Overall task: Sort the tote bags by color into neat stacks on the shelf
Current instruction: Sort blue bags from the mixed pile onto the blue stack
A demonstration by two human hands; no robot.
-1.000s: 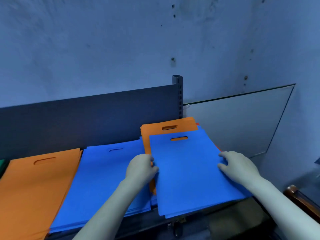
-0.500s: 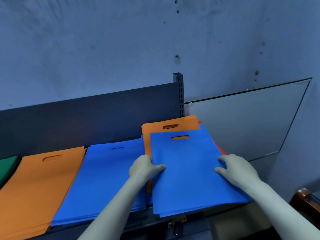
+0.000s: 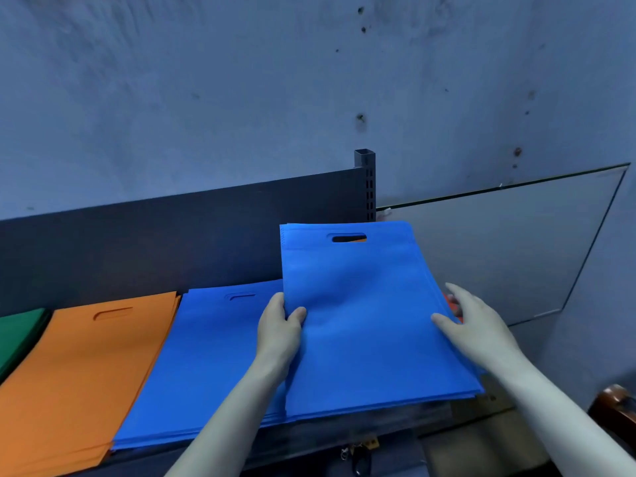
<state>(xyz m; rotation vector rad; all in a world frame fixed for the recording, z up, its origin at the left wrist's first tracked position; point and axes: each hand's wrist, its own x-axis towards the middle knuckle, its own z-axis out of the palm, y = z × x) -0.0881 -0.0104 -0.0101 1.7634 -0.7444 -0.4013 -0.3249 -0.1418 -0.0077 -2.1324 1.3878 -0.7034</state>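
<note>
Held bundle of blue tote bags (image 3: 371,321) is lifted at the far end and sits over the right end of the shelf (image 3: 137,246). Its near edge is low and close to the shelf front.

Left hand (image 3: 280,327) grip: thumb on top, fingers curled round the bundle's left edge, a firm pinch. Right hand (image 3: 480,327) grip: thumb lies on the top face and the fingers are mostly straight along the right edge. Cannot tell if any are tucked under.

A bit of orange shows through the handle cutout (image 3: 348,238) and a red sliver (image 3: 451,301) sits by the right fingers, so mixed bags likely lie below.

Sorted piles run leftward: blue stack (image 3: 213,356) just beside the bundle, then orange stack (image 3: 79,373), then green stack (image 3: 17,332) at the frame edge.

Judgement:
- The bags look like thin non-woven fabric, light and floppy, and the layers may slide apart.
- Best held at both side edges mid-height, pinching the whole thickness and keeping it flat.
- The bundle likely goes onto the blue stack.
- Risks are sagging, fanning out or landing skewed.
</note>
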